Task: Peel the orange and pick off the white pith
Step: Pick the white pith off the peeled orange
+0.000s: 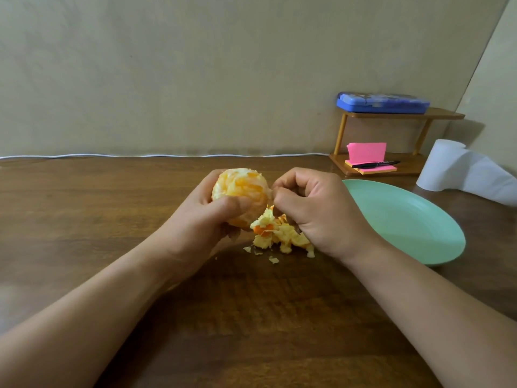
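The orange (240, 191) is peeled, its pale flesh still streaked with white pith. My left hand (208, 222) grips it from below and the side, thumb across its front, holding it just above the table. My right hand (310, 211) has its fingers curled, and the fingertips pinch at the orange's right edge; what is between them is too small to tell. Under the right hand a heap of peel and pith scraps (279, 233) lies on the table.
A mint-green plate (405, 219) sits just right of my right hand. Behind it a white paper roll (447, 163) trails a loose sheet. A small wooden shelf (391, 116) holds a blue case, pink notes and a pen. A white cable runs along the wall.
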{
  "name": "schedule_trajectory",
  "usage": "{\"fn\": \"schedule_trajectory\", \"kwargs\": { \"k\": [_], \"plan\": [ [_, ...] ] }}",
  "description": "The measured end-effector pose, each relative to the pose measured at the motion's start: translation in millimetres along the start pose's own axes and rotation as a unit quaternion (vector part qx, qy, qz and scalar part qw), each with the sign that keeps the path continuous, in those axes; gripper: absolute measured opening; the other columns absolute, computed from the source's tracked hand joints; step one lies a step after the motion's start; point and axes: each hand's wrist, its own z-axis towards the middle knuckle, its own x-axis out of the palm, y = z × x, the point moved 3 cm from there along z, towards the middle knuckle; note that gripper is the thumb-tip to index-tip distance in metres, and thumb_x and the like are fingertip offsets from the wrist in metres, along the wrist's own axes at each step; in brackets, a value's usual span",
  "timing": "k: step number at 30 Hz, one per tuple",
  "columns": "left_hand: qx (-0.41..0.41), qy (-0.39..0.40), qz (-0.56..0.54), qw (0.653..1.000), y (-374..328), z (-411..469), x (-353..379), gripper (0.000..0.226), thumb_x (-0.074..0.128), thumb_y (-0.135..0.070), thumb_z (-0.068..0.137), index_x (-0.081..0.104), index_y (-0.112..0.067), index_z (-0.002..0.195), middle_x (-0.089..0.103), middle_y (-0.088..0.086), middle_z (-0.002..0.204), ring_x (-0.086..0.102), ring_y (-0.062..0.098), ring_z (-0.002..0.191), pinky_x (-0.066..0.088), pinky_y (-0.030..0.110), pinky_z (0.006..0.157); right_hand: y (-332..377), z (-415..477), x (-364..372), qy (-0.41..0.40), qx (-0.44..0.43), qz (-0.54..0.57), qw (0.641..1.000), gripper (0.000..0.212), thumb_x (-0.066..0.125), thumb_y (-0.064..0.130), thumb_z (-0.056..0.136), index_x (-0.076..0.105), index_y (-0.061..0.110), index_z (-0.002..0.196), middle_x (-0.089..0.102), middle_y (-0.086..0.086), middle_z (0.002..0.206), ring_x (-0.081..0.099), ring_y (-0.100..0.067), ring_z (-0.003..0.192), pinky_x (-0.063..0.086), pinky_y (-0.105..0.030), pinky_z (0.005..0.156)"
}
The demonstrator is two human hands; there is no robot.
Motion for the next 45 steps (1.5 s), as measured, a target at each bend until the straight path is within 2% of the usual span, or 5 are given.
{"fn": "schedule_trajectory", "kwargs": {
  "k": [9,19,29,36,45],
  "plan": [
    [-0.078,0.101,-0.214,0.968,3,0,0,0.086,0.094,-0.035,0.061,0.062,-0.002,0.134,0.063,0.019,0.112,0.062,0.025,0.078,0.054,0.03,0.061,2,3,4,0.055,0.098,0.241,0.964,0.015,0.06,0.008,0.103,0.071,0.009,0.092,0.067,-0.007,0.073,0.051,-0.013,0.059,0.042,-0.024,0.049],
    [-0.085,0.12,-0.291,0.945,-5,-1,-5,0.096,0.089,-0.036,0.068,0.05,-0.005,0.151,0.061,0.019,0.125,0.062,0.024,0.078,0.054,0.028,0.059,-3,5,2,0.066,0.114,0.244,0.961,0.013,0.061,0.012,0.104,0.071,0.009,0.096,0.068,-0.007,0.074,0.052,-0.012,0.059,0.043,-0.024,0.049],
    [-0.104,0.055,-0.23,0.966,2,1,-6,0.078,0.088,-0.03,0.063,0.063,-0.001,0.131,0.058,0.023,0.117,0.062,0.028,0.077,0.052,0.03,0.06,-12,1,0,0.154,0.0,-0.252,0.956,0.023,0.047,0.03,0.114,0.069,0.036,0.112,0.072,0.016,0.097,0.066,0.0,0.086,0.051,-0.022,0.068],
    [-0.107,0.048,-0.163,0.98,4,-1,-1,0.064,0.075,-0.034,0.07,0.067,-0.002,0.125,0.066,0.015,0.096,0.061,0.024,0.074,0.046,0.037,0.073,-7,5,-8,0.103,-0.029,-0.263,0.959,0.026,0.054,0.019,0.104,0.071,0.032,0.088,0.06,0.015,0.089,0.059,-0.004,0.086,0.048,-0.03,0.07],
    [-0.105,0.05,-0.137,0.984,5,0,-3,0.072,0.074,-0.036,0.072,0.061,-0.003,0.134,0.069,0.012,0.095,0.062,0.023,0.075,0.047,0.035,0.069,-8,4,-5,0.114,-0.035,-0.241,0.963,0.018,0.055,0.032,0.11,0.072,0.037,0.113,0.068,0.025,0.106,0.063,0.0,0.103,0.054,-0.027,0.083]
  ]
}}
